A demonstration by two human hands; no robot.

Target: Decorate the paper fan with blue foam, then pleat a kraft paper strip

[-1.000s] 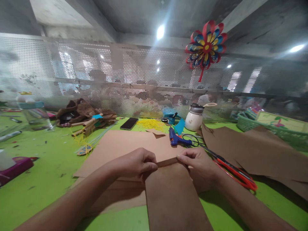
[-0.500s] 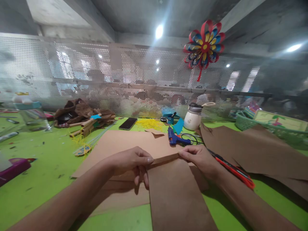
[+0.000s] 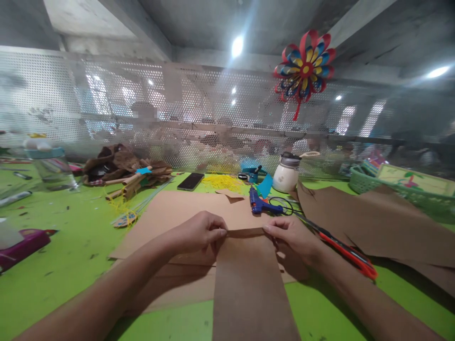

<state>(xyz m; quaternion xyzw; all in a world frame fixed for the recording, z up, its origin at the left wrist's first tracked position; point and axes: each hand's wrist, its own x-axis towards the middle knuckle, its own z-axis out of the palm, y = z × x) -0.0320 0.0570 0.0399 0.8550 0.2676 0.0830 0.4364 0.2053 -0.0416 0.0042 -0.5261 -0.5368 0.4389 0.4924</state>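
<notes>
A long strip of brown paper (image 3: 251, 289) runs from between my hands down toward the bottom edge, with a narrow fold along its far end. My left hand (image 3: 208, 232) pinches the left corner of that fold between thumb and bent fingers. At the right corner, my right hand (image 3: 289, 233) holds the fold between thumb and forefinger. Beneath lies a lighter brown sheet (image 3: 177, 208) on the green table (image 3: 81, 265). Just beyond my right hand rests a blue glue gun (image 3: 259, 203).
Right of my right forearm lie a red cutter (image 3: 350, 251) and large brown sheets (image 3: 355, 213). Farther back are a white jar (image 3: 285, 174), a phone (image 3: 191, 181), yellow shreds (image 3: 222, 183) and a green basket (image 3: 401, 189). Rolled paper pieces (image 3: 133, 182) lie back left.
The folded end has levelled out and the strip's lower part has swung left. My left hand's lower fingers have curled in. The view has shifted slightly.
</notes>
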